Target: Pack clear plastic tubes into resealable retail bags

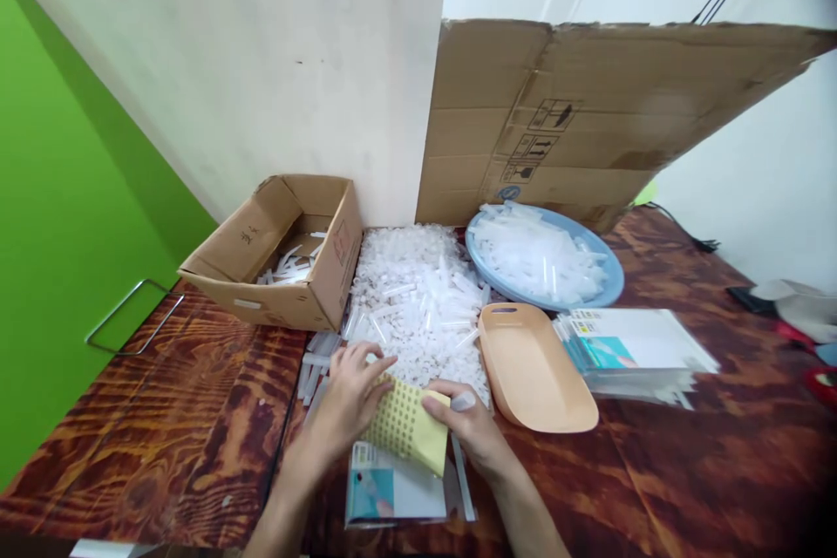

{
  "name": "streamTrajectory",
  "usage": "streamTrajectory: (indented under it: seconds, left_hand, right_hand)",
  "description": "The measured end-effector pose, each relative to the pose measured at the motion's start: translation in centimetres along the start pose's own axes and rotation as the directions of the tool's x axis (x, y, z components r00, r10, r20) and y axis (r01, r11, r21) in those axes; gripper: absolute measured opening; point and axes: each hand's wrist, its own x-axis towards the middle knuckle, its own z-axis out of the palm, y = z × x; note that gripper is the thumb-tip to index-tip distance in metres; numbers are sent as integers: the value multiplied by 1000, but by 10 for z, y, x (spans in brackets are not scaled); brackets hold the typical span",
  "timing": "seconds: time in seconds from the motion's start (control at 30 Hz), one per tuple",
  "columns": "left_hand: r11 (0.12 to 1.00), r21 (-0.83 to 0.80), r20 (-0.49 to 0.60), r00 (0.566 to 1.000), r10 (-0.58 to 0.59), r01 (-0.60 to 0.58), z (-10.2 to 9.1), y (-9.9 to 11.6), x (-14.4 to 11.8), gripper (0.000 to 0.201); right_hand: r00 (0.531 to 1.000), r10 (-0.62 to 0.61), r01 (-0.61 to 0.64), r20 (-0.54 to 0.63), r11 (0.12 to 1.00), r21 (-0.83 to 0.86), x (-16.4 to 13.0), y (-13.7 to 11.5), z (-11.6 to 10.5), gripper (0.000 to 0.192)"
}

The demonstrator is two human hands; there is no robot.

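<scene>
A yellow sheet [418, 423] with rows of small dark round dots is held up, tilted, between my hands. My right hand [474, 423] grips its right end, thumb on the front face. A small translucent plastic piece [463, 401] also sits between that hand's fingers. At the sheet's upper left edge, my left hand [353, 392] has its thumb and fingers closed on it; the exact contact is partly hidden. Beneath lies a clear packet with a white and teal printed card [398, 493]. A narrow translucent strip [464, 479] rests beside the packet.
A heap of translucent plastic pieces [418, 305] spreads ahead. Left of it stands an open cardboard box [261, 301]; to the right are a blue basin [615, 279] of similar pieces, an orange tray [536, 366] and stacked packets [654, 340]. A large cardboard sheet [588, 122] leans behind.
</scene>
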Motion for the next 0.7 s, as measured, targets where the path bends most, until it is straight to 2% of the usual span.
streamTrajectory:
  seconds: [0.07, 0.1, 0.27, 0.37, 0.47, 0.53, 0.63, 0.7]
  left_hand:
    - [999, 51, -159, 987, 1, 8, 14, 10, -2, 19]
    - [1000, 30, -187, 982, 2, 3, 20, 15, -3, 15]
    - [970, -242, -193, 978, -72, 24, 44, 34, -12, 13]
    - [956, -290, -213, 971, -112, 47, 46, 36, -13, 16]
    - [952, -300, -182, 977, -113, 54, 39, 34, -11, 16]
    - [928, -349, -127, 974, -186, 131, 32, 33, -10, 14]
    - [827, -493, -29, 946, -324, 268, 26, 30, -8, 16]
    - [758, -574, 14, 928, -371, 311, 25, 29, -7, 20]
  right_hand:
    - [999, 31, -28, -43, 998, 59, -2, 6, 0, 35]
    - [998, 39, -35, -57, 996, 80, -3, 8, 0, 34]
    - [994, -4, 11, -111, 998, 66, -4, 8, 3, 30]
    - [992, 24, -7, -126, 992, 129, -4, 8, 6, 31]
    - [991, 99, -60, -87, 928, 367, -6, 6, 8, 32]
    - [989, 141, -100, -47, 867, 489, -8, 3, 9, 29]
    - [988, 156, -122, -14, 824, 554, -10, -3, 9, 26]
    - [988, 153, -122, -7, 819, 561, -10, -6, 9, 24]
